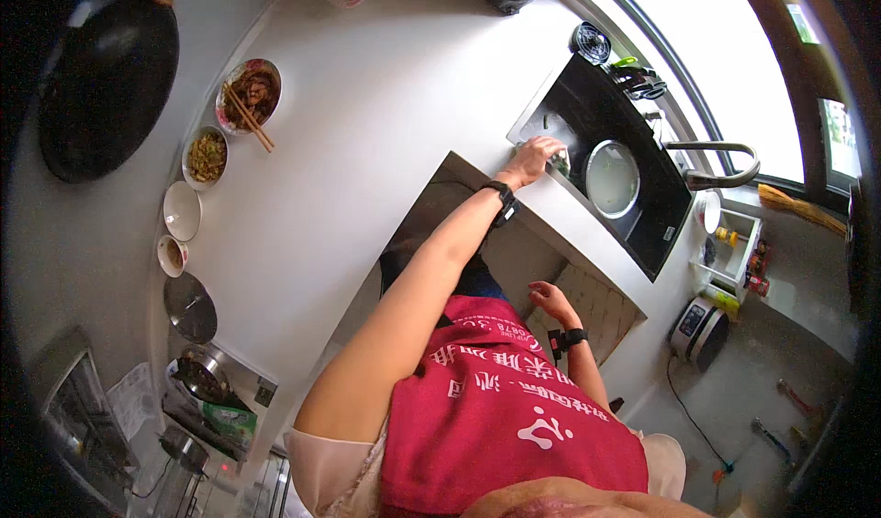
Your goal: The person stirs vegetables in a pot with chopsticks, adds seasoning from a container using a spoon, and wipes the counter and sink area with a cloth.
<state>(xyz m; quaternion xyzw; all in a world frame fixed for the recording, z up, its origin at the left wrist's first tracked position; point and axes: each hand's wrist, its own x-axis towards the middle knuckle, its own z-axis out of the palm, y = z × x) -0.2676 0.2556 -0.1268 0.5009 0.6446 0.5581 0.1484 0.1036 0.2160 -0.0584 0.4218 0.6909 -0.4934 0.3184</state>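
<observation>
My left hand (533, 162) reaches over the near left edge of the black sink (647, 243). Its fingers curl around a small pale thing with dark green bits (559, 163), mostly hidden, so its kind is unclear. Just right of that hand, a round metal basin (612, 179) with cloudy water sits in the sink. A small green scrap (546, 121) lies on the metal ledge at the sink's left end. Lower down, my right hand (550, 301) hangs in front of the red apron (509, 408), fingers loosely bent and apart, holding nothing.
A curved faucet (723, 153) rises behind the sink. Along the counter's left side stand a meat dish (251, 95) with chopsticks, a bowl of chopped food (206, 158), a white bowl (183, 210) and a pot lid (190, 308). A white appliance (695, 329) sits at right.
</observation>
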